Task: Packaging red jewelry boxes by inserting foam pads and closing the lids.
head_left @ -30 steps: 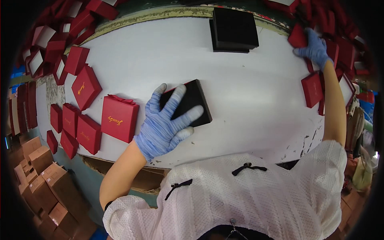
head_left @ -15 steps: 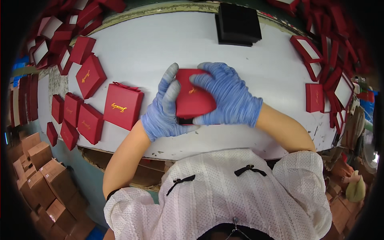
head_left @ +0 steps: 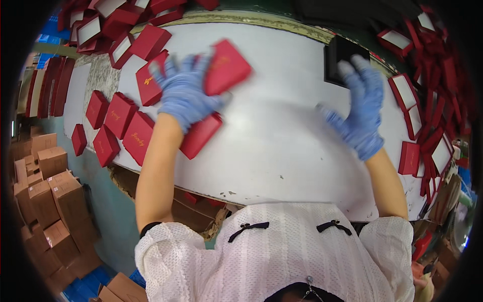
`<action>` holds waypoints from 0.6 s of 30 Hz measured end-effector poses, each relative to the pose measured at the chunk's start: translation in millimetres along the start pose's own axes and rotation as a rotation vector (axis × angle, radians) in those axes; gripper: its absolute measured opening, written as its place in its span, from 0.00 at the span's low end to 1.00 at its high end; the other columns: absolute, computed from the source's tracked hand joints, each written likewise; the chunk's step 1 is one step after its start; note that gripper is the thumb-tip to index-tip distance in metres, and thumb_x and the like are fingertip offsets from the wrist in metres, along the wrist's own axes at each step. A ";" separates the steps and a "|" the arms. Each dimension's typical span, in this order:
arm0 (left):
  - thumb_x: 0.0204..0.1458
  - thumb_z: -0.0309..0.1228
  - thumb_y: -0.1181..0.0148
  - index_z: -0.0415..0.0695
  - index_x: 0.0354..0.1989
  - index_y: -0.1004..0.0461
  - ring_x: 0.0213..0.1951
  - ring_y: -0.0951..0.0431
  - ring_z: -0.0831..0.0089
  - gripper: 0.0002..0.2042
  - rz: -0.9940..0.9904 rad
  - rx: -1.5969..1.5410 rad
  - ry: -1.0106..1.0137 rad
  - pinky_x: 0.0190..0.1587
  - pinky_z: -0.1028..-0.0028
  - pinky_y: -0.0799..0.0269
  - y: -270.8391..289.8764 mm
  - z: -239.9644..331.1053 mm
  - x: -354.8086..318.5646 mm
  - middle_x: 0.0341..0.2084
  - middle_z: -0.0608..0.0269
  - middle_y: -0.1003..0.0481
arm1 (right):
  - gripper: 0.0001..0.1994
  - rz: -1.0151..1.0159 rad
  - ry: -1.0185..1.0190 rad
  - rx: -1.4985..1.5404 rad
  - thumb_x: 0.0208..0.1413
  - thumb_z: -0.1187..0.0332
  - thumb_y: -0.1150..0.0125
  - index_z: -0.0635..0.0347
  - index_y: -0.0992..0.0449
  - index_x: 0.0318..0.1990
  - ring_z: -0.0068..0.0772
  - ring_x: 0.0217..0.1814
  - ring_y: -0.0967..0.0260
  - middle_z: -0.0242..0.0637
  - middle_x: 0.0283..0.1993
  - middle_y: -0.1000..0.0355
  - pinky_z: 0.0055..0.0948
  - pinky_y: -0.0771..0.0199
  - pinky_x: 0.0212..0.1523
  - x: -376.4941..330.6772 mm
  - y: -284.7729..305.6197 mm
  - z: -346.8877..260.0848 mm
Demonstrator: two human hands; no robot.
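Observation:
My left hand, in a blue knit glove, is at the left of the white tabletop, thumb and fingers spread at the edges of a red gift box with gold lettering. The box is smeared by motion. Another red box lies beneath that wrist, partly covered. Beyond the fingertips, a lettered box is partly hidden. My right hand, gloved alike, is open with nothing in it. Its fingertips reach up to a stack of black boxes at the far right and overlap its near side.
Several red boxes stand along the table's left end. Piles of red box parts with white insides crowd the far left, with more at the right edge. Brown cartons are stacked on the floor at left.
My hands have parted from around the red box. The left has gone left and away with the box beside its thumb; the right has swung right toward the black stack. The view has shifted.

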State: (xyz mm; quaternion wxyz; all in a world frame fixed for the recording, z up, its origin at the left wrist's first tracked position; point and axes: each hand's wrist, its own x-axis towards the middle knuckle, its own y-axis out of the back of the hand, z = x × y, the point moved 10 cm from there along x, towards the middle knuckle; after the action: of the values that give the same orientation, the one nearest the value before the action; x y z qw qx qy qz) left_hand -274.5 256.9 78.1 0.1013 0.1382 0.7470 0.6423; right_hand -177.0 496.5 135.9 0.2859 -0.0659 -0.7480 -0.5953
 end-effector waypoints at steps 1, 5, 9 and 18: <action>0.31 0.59 0.41 0.57 0.63 0.50 0.61 0.53 0.45 0.46 -0.025 -0.095 0.171 0.60 0.44 0.72 -6.7 -36.7 -8.6 0.58 0.55 0.44 | 0.36 -0.080 -0.132 -0.130 0.38 0.54 0.34 0.56 0.39 0.57 0.50 0.61 0.52 0.47 0.61 0.48 0.45 0.54 0.60 3.9 -13.1 20.8; 0.30 0.56 0.37 0.56 0.63 0.51 0.62 0.55 0.45 0.48 -0.057 -0.143 0.330 0.62 0.49 0.68 -29.9 -88.6 -59.7 0.58 0.57 0.44 | 0.37 -0.247 -0.348 -0.199 0.41 0.57 0.36 0.52 0.45 0.61 0.50 0.67 0.59 0.46 0.64 0.52 0.44 0.58 0.64 -15.7 -54.7 74.5; 0.25 0.56 0.34 0.54 0.64 0.55 0.62 0.55 0.45 0.53 -0.257 -0.038 0.445 0.63 0.51 0.67 -33.8 -139.5 -127.4 0.58 0.53 0.45 | 0.37 -0.093 -0.279 -0.174 0.41 0.61 0.36 0.53 0.44 0.60 0.52 0.66 0.57 0.47 0.63 0.51 0.44 0.55 0.63 -22.6 -53.5 68.1; 0.46 0.50 0.43 0.43 0.62 0.50 0.61 0.46 0.63 0.39 0.224 -0.680 0.393 0.60 0.69 0.50 -22.4 -221.4 69.9 0.59 0.51 0.44 | 0.38 0.054 -0.229 -0.174 0.37 0.66 0.35 0.54 0.44 0.60 0.53 0.65 0.56 0.48 0.63 0.50 0.45 0.54 0.62 -28.5 -51.5 66.7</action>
State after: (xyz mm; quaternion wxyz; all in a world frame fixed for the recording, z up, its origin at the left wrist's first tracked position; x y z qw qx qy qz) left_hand -414.8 71.1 91.9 -0.0740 0.0521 0.4774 0.8740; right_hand -199.3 550.8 69.1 0.2077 -0.1782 -0.7191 -0.6387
